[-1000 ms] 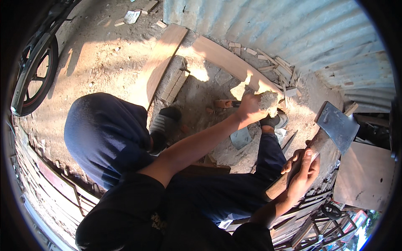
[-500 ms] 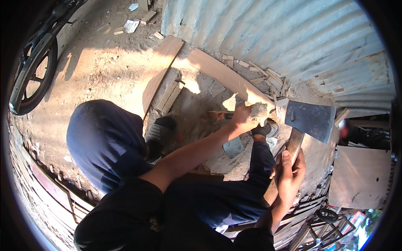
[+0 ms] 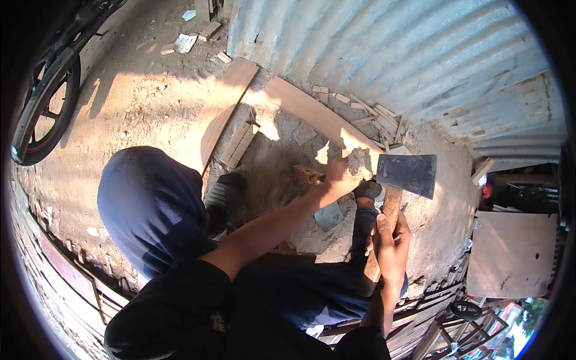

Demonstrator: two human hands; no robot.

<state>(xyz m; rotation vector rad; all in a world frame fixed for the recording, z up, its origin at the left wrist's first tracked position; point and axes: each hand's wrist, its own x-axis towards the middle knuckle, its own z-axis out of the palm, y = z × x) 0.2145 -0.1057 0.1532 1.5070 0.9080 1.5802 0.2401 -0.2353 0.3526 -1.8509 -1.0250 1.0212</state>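
My right hand (image 3: pixel 393 246) is wrapped round the wooden handle of an axe (image 3: pixel 407 175). The dark, broad head is uppermost, its flat back end turned toward my left hand and its wide edge to the right. My left hand (image 3: pixel 343 177) is closed on a rough, greyish lump-topped piece (image 3: pixel 361 161), whose lower part my fingers hide. The back of the axe head is close to this piece; whether they touch I cannot tell. Below my left hand, a reddish-brown wooden block (image 3: pixel 306 174) lies near the ground, partly covered.
Two long planks (image 3: pixel 231 99) lie angled on the dirt ground. Beside them is a scored block (image 3: pixel 240 144). Wood scraps (image 3: pixel 384 120) lie along a corrugated metal sheet (image 3: pixel 372 54). A wheel (image 3: pixel 51 114) stands at far left; a wooden panel (image 3: pixel 510 255) is at right.
My right hand has brought the axe leftward, closer to the lump-topped piece. My left hand has shifted slightly left with the piece still in its grip.
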